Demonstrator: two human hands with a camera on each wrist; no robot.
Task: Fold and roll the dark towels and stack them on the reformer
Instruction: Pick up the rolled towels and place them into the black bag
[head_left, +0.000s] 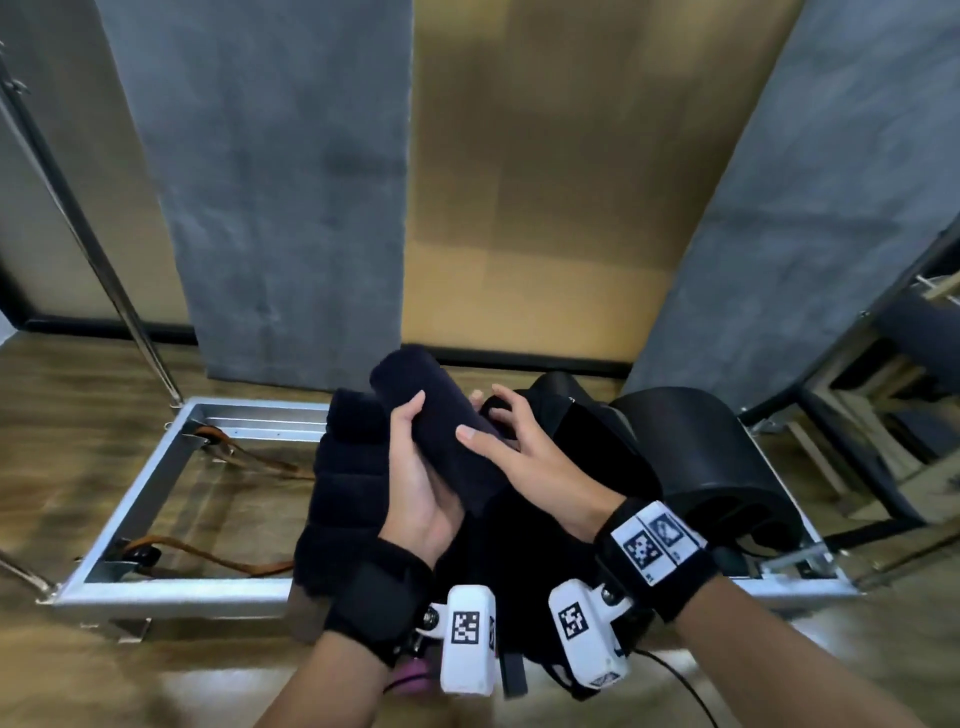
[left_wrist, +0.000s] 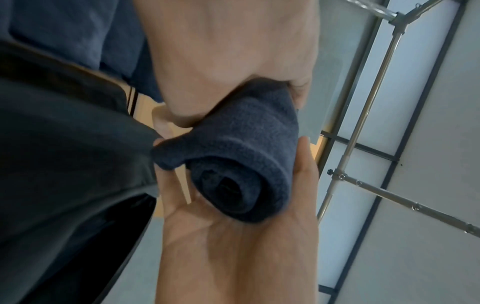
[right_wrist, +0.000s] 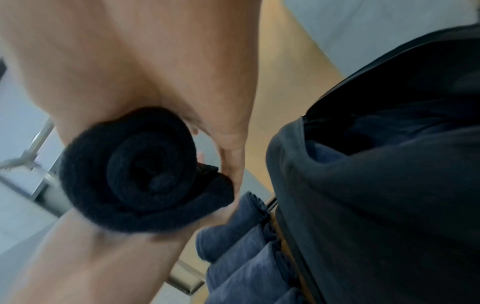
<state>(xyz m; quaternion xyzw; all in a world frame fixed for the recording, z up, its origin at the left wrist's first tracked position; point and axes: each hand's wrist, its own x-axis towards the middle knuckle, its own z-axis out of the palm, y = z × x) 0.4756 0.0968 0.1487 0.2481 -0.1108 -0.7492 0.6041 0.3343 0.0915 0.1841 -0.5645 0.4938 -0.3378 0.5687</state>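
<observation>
A dark rolled towel (head_left: 441, 436) (left_wrist: 241, 164) (right_wrist: 130, 170) is held in the air above the reformer (head_left: 156, 582). My left hand (head_left: 415, 467) (left_wrist: 233, 246) cradles it from below, palm up, thumb curled over the roll. On top, my right hand (head_left: 511, 441) (right_wrist: 130, 61) grips it with the thumb on the roll and the fingers round its far side and loose end. A row of several rolled dark towels (head_left: 353, 483) (right_wrist: 241, 257) lies side by side just left of the hands, beside the black carriage pad (head_left: 597, 457).
A black padded barrel (head_left: 701, 452) sits on the right of the silver reformer frame. Brown leather straps (head_left: 208, 556) lie inside the open frame on the left. A slanted metal pole (head_left: 104, 260) stands far left, grey wall panels (head_left: 285, 182) behind, and another apparatus (head_left: 909, 338) at far right.
</observation>
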